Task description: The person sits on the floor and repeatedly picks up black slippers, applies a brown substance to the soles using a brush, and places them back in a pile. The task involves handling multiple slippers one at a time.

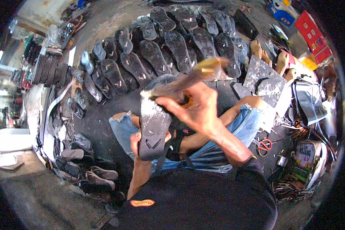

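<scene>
My left hand (135, 144) grips the lower part of a black shoe sole (154, 134) from beneath, with fingers showing on both its sides. The sole points away from me, and a wet-looking white smear covers its upper half. My right hand (198, 109) is closed around a brush (172, 90), which is blurred by motion. Its whitish tip is at the sole's left edge, over the smear. The brush's yellowish far end (212, 68) sticks out to the upper right.
Rows of dark soles (176, 44) lie beyond my knees. Loose sandals (97, 178) are piled at left. On the right are a speckled black sheet (264, 80), orange-handled scissors (264, 147), wooden shoe lasts (260, 51), a red box (312, 38) and a bag (308, 161).
</scene>
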The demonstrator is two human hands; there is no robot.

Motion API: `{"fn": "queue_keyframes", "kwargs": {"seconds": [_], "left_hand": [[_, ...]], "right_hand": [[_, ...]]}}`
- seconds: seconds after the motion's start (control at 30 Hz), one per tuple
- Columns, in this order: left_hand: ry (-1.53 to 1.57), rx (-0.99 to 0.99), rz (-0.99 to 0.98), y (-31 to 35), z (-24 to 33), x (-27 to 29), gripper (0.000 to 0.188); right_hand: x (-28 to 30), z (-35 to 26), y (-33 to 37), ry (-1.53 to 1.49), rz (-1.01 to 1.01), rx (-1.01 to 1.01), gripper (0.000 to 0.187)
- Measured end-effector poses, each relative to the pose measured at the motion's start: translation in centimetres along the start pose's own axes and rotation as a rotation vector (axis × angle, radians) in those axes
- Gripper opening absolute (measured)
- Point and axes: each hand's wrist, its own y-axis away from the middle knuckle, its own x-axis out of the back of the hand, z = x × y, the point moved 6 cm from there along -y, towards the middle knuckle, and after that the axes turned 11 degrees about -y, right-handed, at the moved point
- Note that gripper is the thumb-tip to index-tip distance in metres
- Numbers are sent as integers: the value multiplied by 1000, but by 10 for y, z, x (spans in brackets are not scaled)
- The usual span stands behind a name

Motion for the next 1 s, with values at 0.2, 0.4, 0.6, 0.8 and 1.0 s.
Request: {"fn": "queue_keyframes", "kwargs": {"seconds": [0.2,0.4,0.6,0.8,1.0], "left_hand": [[16,-7,198,-8,-11,-34,61],[-217,-64,-3,-48,8,6,55],[-204,-45,44,-63,-4,-36,56],[-583,-287,136,-70,23,-46,51],[45,-161,53,-79,8,-18,45]], "right_hand": [[56,33,-41,-135,255,-149,30],[-28,-49,85,-177,-452,108,23],[-4,-2,16,-118,-92,-255,28],[-16,-15,57,-246,-58,-286,26],[2,19,64,-85,66,-284,32]]}}
